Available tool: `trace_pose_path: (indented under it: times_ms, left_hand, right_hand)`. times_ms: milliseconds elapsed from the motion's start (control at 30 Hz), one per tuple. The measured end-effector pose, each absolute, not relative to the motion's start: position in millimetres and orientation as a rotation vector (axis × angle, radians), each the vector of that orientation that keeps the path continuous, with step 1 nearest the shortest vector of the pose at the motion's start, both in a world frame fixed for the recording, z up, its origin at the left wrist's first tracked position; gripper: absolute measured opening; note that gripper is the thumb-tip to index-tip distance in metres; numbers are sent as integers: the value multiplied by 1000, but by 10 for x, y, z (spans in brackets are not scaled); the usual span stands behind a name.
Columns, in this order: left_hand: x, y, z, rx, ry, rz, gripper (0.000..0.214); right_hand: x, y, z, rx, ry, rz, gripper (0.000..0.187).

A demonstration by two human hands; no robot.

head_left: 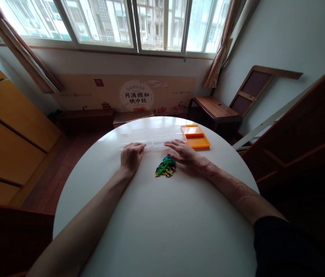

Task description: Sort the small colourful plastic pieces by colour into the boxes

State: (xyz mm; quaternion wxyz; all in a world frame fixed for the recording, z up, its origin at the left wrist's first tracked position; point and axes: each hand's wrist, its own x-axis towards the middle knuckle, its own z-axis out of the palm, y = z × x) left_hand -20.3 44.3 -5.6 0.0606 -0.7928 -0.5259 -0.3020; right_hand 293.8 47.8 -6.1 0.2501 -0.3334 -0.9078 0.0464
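Observation:
Both my arms reach out over a round white table [162, 223]. My left hand [131, 155] rests palm down on the table with the fingers curled under, just in front of a clear plastic compartment box [150, 135]. My right hand [183, 152] lies flat with fingers stretched out, its fingertips touching the box's front edge. A small heap of tiny coloured pieces [165, 166], green, blue, yellow and dark, lies on the table right beside the right hand's palm. Neither hand visibly holds anything.
An orange lid or tray [196, 137] lies at the right end of the clear box. Beyond the table stand a dark wooden side table [214, 108], a printed cardboard panel [127, 94] under the window, and wooden cabinets [6, 130] at left.

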Motion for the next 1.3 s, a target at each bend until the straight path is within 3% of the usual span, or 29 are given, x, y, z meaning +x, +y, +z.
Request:
trace_pose_path:
  times_ms: [367,733,1300]
  left_hand:
    - [-181,396,15,-2371,-1554,-999,29]
    - [-257,245,70,-2076,-1942,-904,34]
    - [-220,189,88,-2152,-1882,-924,35]
  right_hand:
    - [2991,432,-48,-896,-2419,85,52]
    - [3337,340,-145,-1188,-2234,-34,45]
    - [3307,226,-87,-1108,-2147,-7,36]
